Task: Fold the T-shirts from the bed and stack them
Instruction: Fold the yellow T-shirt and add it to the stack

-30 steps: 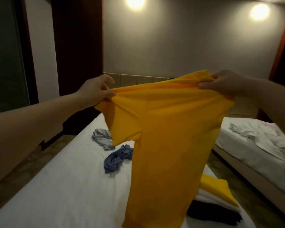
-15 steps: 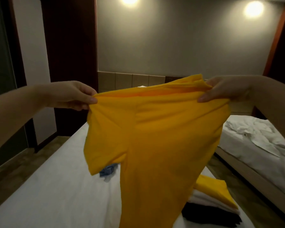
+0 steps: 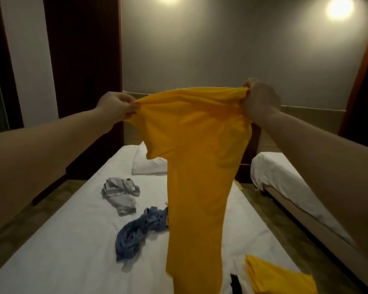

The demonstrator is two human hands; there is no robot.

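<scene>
While the yellow T-shirt (image 3: 200, 177) hangs mid-frame over the bed (image 3: 72, 240), left hand (image 3: 115, 107) and right hand (image 3: 259, 98) pinch its top edge.

The held T-shirt (image 3: 200, 166) is plain yellow, the bed (image 3: 62, 251) white, with one crumpled grey shirt (image 3: 120, 194) and one blue shirt (image 3: 136, 232).

Yellow T-shirt (image 3: 200, 166), frame centre: thin cloth, matt, smooth on the hanging body, bunched into folds along the top edge. Bed sheet (image 3: 62, 251): white cloth, matt, lightly wrinkled. Grey T-shirt (image 3: 120, 194) and blue T-shirt (image 3: 136, 232), centre left: soft cloth, matt, heavily crumpled. Folded yellow T-shirt (image 3: 278, 276), lower right: matt cloth, flat. Panel (image 3: 83, 60), upper left: dark wood, low sheen. Wall (image 3: 221, 49), upper centre: matt, smooth.
</scene>
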